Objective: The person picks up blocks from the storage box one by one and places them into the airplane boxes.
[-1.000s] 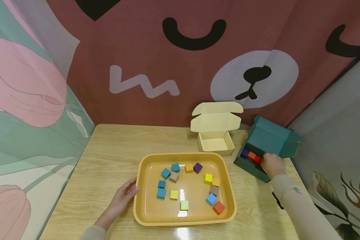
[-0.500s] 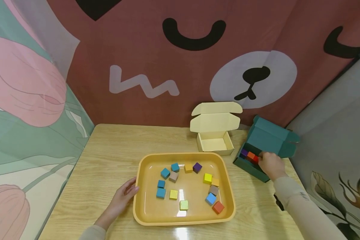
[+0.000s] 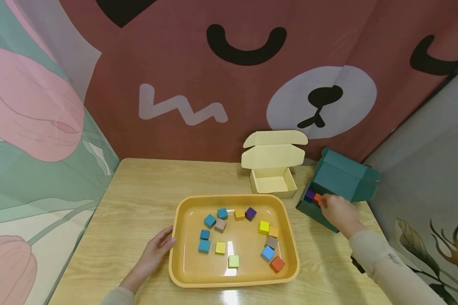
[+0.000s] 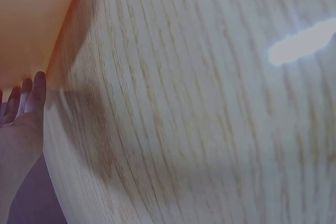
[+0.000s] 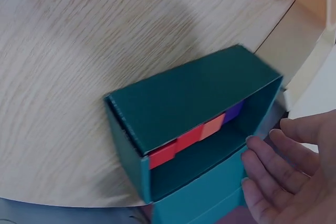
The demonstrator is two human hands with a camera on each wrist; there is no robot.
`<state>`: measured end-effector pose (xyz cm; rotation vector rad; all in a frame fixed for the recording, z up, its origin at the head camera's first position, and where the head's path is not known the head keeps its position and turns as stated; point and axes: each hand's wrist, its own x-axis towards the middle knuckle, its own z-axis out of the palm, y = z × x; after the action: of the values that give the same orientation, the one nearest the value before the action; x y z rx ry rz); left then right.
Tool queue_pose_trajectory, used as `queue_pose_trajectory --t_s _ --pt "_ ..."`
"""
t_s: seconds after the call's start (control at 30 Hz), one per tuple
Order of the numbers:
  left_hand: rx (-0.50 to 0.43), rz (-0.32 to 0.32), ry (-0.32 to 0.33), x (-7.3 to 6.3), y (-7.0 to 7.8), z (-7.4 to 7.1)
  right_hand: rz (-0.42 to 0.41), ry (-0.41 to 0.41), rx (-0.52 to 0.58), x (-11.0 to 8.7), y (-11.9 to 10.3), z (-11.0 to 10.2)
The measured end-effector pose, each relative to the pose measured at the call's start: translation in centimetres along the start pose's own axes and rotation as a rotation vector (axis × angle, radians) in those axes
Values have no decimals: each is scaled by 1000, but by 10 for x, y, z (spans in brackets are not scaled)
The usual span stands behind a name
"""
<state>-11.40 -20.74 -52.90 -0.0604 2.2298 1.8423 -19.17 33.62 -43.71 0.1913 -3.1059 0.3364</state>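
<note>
My left hand (image 3: 151, 255) touches the left side of the yellow-orange tray (image 3: 234, 283), its fingers fairly straight; in the left wrist view the fingertips meet the tray's wall. Over the open dark green box (image 3: 317, 216) is my right hand (image 3: 340, 213), which covers part of its contents in the head view. From the right wrist view, a purple block (image 5: 233, 113), an orange block (image 5: 212, 128) and two red blocks, one a red block (image 5: 163, 153) at the end, form a row inside. The right hand's fingers are loosely bent there, with nothing visible between them.
Scattered in the tray are several coloured cubes, among them a lime cube (image 3: 233, 261), a red-orange cube (image 3: 277, 264) and a purple cube (image 3: 250, 213). Behind it stands an open cream box (image 3: 273, 193). A curtain (image 3: 175, 140) hangs behind the wooden table (image 3: 145, 186).
My right hand has shifted left along the green box, away from its right end, and now covers more of the red blocks. The left hand stays at the tray's side.
</note>
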Motion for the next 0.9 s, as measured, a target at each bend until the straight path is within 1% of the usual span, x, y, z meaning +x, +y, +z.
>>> queue_pose_trajectory --t_s 0.17,0.37,0.57,0.77,0.9 --pt "-5 -9 -2 0 -1 1 -94 42 -22 -5 -16 0" --pt "-4 -8 -4 0 -1 0 -171 66 -31 -10 -35 0" --pt "1 -1 -10 0 -1 0 -266 115 -64 -19 -59 2" --pt "24 7 4 0 -2 0 -328 115 -111 -29 -88 4" --pt "22 14 16 -1 -2 0 -409 116 -144 -39 -105 7"
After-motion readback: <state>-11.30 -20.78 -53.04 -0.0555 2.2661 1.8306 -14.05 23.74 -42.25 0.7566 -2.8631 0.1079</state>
